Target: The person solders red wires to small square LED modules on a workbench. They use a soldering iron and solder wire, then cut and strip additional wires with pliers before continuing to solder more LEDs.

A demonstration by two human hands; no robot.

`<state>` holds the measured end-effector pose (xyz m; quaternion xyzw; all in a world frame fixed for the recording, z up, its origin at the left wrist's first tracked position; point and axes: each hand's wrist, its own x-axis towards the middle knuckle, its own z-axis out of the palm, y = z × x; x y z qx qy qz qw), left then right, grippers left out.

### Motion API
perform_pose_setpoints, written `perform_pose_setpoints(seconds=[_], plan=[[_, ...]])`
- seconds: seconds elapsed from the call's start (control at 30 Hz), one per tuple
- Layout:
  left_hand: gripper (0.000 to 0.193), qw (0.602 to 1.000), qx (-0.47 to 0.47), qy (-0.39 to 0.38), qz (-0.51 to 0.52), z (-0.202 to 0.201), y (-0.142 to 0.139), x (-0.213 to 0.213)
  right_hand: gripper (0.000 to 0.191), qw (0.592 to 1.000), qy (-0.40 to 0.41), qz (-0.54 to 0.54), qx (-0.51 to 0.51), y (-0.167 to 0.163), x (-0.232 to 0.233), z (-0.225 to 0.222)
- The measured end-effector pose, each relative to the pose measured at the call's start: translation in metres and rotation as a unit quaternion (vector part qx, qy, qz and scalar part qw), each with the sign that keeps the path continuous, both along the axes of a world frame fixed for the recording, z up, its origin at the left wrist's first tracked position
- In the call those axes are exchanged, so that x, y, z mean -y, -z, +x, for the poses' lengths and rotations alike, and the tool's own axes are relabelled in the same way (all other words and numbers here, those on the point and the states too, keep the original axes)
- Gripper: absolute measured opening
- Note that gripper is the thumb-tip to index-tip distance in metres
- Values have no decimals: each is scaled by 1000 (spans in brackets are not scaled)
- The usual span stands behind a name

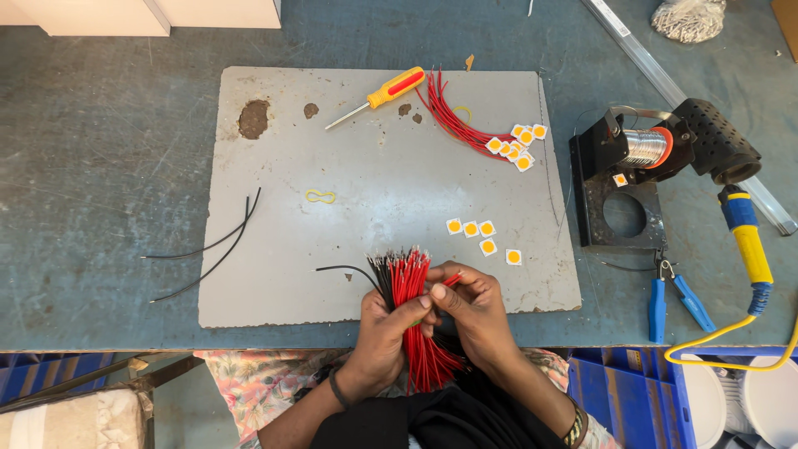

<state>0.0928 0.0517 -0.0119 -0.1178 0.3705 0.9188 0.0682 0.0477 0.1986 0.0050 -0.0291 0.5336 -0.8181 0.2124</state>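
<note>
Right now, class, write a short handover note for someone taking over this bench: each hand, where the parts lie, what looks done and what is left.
Left hand: grip closed around the bundle of red and black wires, held upright at the mat's near edge.
Right hand: fingertips pinching one red wire at the bundle's top.
Five loose square yellow chips lie on the grey mat ahead of the hands.
Done, apparently: a fan of red wires with chips on their ends at the far right.
Left: the loose chips and the held bundle.
Soldering iron rests at the right, blue pliers beside it.

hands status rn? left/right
Left hand: closed around the red and black wire bundle.
Right hand: fingers pinching one red wire from it.
</note>
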Motion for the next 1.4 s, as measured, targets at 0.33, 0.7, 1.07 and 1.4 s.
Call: perform_pose_setpoints(seconds=[0.33, 0.7, 1.07, 1.4], plan=[[10, 999, -26, 3, -20, 0, 1, 1, 15, 999, 18, -16, 28, -11, 13, -3], [10, 1000, -26, 5, -17, -1, 2, 1, 13, 999, 21, -26, 35, -7, 12, -2], [16, 998, 3, -64, 24, -1, -1, -5, 11, 997, 23, -66, 18, 4, 10, 3], [14, 997, -23, -75, -15, 2, -2, -9, 14, 998, 41, -37, -20, 5, 8, 9]])
